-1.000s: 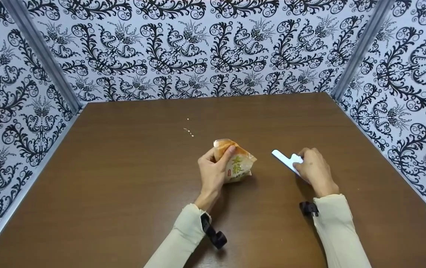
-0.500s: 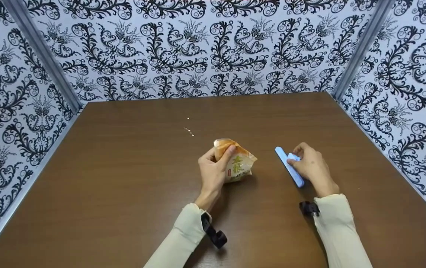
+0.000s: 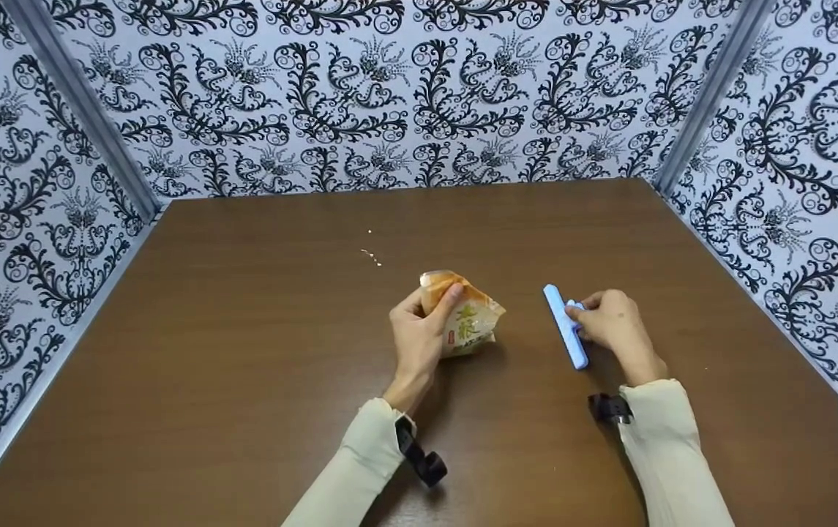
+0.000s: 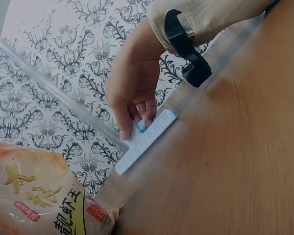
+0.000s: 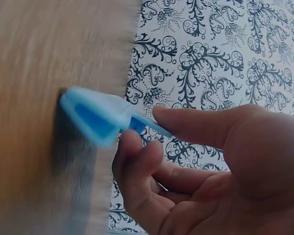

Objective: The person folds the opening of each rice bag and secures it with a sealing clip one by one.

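My left hand [image 3: 419, 340] grips the top of an orange and cream snack bag [image 3: 471, 329], thumb across its folded upper edge. Gold and black lettering covers the bag's front in the left wrist view, where the holding fingers are out of sight. To the right, my right hand [image 3: 615, 326] pinches the tab of a light blue bag clip [image 3: 565, 329] between thumb and fingers. The clip's long bar points toward the bag, a short distance from it. From the right wrist view, the clip [image 5: 95, 117] shows its darker blue inner side, close to the table top.
Small pale crumbs [image 3: 372, 256] lie on the brown wooden table [image 3: 243, 329] beyond the bag. White walls [image 3: 389, 95] with black scroll patterns enclose the back and sides, with grey metal strips [image 3: 82, 110] in the corners. Each wrist wears a black strap with a camera.
The bag clip has been turned in my right hand, from slanting diagonally to standing nearly straight away from me, and the fingers have shifted on its tab. The left hand and bag stay put.
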Demonstrator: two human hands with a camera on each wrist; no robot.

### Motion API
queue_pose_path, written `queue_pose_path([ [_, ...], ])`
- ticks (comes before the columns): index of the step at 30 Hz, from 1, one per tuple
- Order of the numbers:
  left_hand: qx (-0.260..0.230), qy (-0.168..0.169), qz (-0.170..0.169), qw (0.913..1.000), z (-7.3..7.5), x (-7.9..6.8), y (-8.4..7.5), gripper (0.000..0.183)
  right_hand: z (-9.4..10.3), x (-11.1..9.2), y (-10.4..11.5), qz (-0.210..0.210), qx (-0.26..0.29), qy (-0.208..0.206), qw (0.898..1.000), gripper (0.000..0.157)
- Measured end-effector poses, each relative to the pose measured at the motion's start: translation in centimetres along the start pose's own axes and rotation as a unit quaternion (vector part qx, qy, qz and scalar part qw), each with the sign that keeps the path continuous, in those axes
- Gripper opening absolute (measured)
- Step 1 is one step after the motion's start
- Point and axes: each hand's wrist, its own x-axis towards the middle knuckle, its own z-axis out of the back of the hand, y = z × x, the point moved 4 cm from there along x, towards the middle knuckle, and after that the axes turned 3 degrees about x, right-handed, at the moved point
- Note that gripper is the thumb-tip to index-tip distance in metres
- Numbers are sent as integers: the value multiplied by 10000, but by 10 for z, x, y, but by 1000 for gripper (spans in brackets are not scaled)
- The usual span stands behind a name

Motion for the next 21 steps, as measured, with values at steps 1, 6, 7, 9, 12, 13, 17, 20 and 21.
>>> queue_pose_path([
  [1, 1, -1, 6, 10000, 0, 0, 0, 19, 0, 0, 0, -20, 137, 29, 9999, 42],
  [6, -9, -11, 30, 10000, 0, 0, 0, 19, 1, -1, 2, -47, 756, 73, 9971, 43],
  [7, -12, -14, 20, 10000, 0, 0, -1, 19, 2, -1, 2, -14, 815, 38, 9967, 43],
  [9, -11, -19, -13, 10000, 0, -1, -1, 20, 3, -1, 3, 88, 928, -97, 9956, 42],
  [12, -1, -18, -84, 10000, -1, -1, -1, 23, 6, -2, 5, 238, 1075, -313, 9934, 40],
  [13, 13, -20, -104, 9999, -2, 0, -1, 24, 7, -2, 6, 266, 1136, -375, 9925, 40],
  [17, 34, -37, -124, 9999, -2, 0, -1, 19, 9, -4, 8, 329, 1182, -517, 9911, 40],
  [20, 50, -68, -125, 9999, -1, 0, -1, 18, 9, -4, 10, 390, 1141, -528, 9913, 42],
  [21, 59, -74, -127, 9999, -1, 0, -1, 18, 9, -4, 11, 428, 1120, -521, 9914, 43],
])
